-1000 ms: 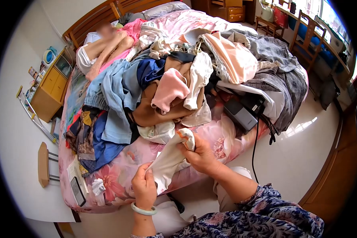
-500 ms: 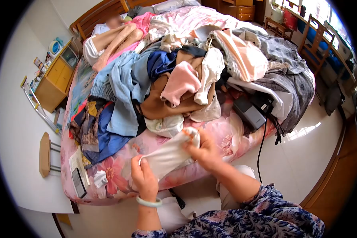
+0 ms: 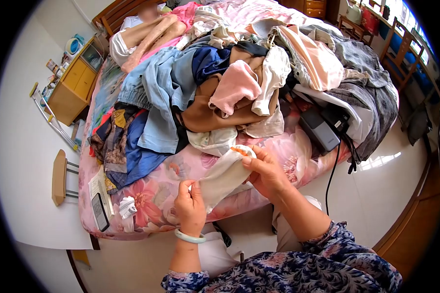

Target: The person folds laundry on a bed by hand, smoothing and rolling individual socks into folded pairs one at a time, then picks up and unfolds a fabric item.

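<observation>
A white sock (image 3: 225, 178) with an orange patch at its far end is stretched between my hands above the bed's front edge. My left hand (image 3: 190, 209), with a pale bangle on its wrist, pinches the near open end. My right hand (image 3: 267, 173) grips the far end, thumb on top near the orange patch. Just beyond lies a heap of clothes: a pink fuzzy cloth (image 3: 235, 88), a brown garment (image 3: 205, 115), a light blue garment (image 3: 159, 93) and a white crumpled piece (image 3: 212, 140).
A person's bare legs (image 3: 149, 41) rest on the bed at the far left. A grey power bank (image 3: 319, 131) with black cables sits at the right edge. A phone (image 3: 101, 212) and a small white crumpled item (image 3: 127, 207) lie left. A crutch (image 3: 54, 119) leans by the wall.
The view has shifted, so the bed sits slightly higher and farther right. My right hand has steadied, and the sock's orange patch shows more clearly. Both hands keep hold of the sock.
</observation>
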Motion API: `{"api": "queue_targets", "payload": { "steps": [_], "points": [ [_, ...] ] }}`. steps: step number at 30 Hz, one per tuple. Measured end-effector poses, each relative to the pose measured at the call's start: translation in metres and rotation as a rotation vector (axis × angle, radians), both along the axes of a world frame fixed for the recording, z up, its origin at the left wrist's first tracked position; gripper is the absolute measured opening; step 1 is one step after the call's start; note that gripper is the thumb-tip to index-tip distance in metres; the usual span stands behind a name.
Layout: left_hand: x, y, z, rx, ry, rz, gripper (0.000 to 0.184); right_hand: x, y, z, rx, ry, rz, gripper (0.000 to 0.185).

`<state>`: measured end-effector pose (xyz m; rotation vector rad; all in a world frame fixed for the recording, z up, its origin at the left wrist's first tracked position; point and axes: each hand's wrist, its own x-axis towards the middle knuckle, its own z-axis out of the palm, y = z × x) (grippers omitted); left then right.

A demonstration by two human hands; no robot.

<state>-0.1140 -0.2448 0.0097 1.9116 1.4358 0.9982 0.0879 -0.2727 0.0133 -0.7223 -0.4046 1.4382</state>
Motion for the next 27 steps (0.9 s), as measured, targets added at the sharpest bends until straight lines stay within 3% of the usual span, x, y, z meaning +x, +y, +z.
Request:
{"api": "queue_targets", "payload": {
  "steps": [4, 6, 9, 11, 14, 18, 22, 25, 27],
  "points": [
    [-0.007, 0.005, -0.004, 0.048, -0.103, -0.010, 0.016, 0.002, 0.000, -0.009, 0.020, -0.054, 0.006, 0.017],
    [-0.004, 0.000, 0.005, 0.037, -0.324, 0.021, 0.016, 0.000, 0.001, -0.008, 0.001, -0.088, -0.021, 0.017],
    [-0.009, 0.000, 0.010, -0.011, -0.415, -0.015, 0.016, 0.002, 0.003, -0.008, -0.005, -0.194, -0.108, 0.014],
    [-0.007, -0.001, 0.013, -0.045, -0.409, -0.042, 0.015, 0.009, 0.008, -0.014, 0.013, -0.227, -0.260, 0.012],
    [-0.007, -0.004, 0.014, -0.106, -0.387, -0.069, 0.015, 0.014, 0.009, -0.013, 0.025, -0.082, -0.266, 0.010],
    [-0.007, 0.001, 0.007, -0.171, -0.433, -0.098, 0.015, 0.011, 0.004, 0.003, -0.024, -0.108, -0.220, 0.016],
    [-0.006, 0.002, 0.011, -0.289, -0.440, -0.130, 0.015, 0.014, 0.002, -0.007, 0.016, -0.322, -0.131, 0.027],
    [-0.002, 0.002, 0.012, -0.178, -0.440, -0.060, 0.017, 0.010, 0.001, -0.003, 0.020, -0.438, -0.086, 0.020],
    [-0.002, 0.002, 0.014, 0.037, -0.248, -0.003, 0.014, 0.006, 0.006, -0.014, 0.087, -0.541, -0.173, 0.018]
  ]
}}
